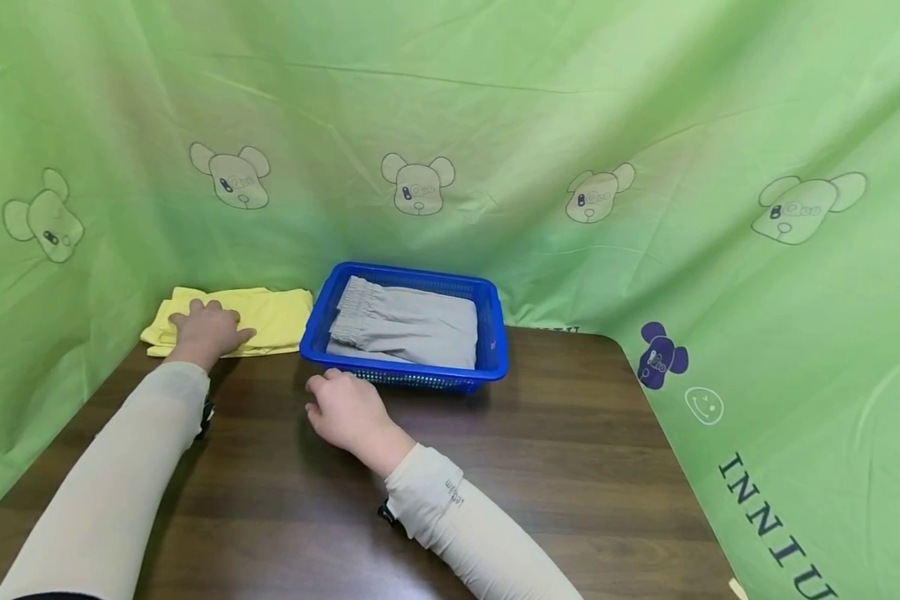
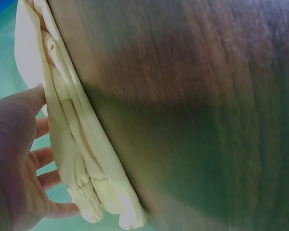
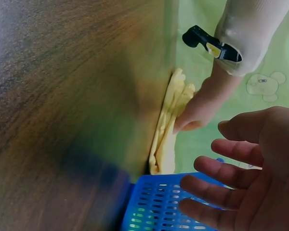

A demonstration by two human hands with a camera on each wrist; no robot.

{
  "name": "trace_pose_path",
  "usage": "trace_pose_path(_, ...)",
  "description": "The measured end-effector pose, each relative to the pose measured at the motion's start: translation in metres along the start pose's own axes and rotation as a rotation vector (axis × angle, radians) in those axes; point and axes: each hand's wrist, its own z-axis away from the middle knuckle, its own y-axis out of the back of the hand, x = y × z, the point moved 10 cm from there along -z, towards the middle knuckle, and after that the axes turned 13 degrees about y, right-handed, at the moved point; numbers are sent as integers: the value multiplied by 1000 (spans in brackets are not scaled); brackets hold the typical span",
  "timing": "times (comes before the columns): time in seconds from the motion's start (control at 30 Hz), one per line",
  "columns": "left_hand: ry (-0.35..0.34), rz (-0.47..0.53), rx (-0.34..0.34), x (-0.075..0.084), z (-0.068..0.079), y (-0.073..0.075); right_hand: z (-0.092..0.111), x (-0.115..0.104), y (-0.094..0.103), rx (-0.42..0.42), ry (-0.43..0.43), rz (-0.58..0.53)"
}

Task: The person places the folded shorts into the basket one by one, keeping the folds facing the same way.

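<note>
A folded yellow garment [image 1: 281,318] lies at the table's far left, its layered edge facing the left wrist view. On top of it rests my left hand [image 1: 206,332], fingers spread and the thumb touching the cloth. Just right of the garment stands a blue plastic basket [image 1: 501,333] with perforated sides. Inside is a folded light grey garment [image 1: 431,325] with a gathered elastic waistband at its left end. My right hand [image 1: 351,412] hovers in front of the basket's near left corner, holding nothing; its fingers look loosely bent in the right wrist view.
The dark wood table [image 1: 570,467] extends toward me and to the right of the basket. A green curtain [image 1: 495,108] printed with bear heads hangs behind the table and along both sides, close behind the basket and yellow garment.
</note>
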Motion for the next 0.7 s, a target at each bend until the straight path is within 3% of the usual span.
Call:
trace_pose_path(0.57,-35,-18,-75,3,8,-2,-5,2,-21,-62,-12,-22)
trace_pose_path(0.7,-37,-18,-104,3,13,-1,-8,0,-32,-87,-13,-82)
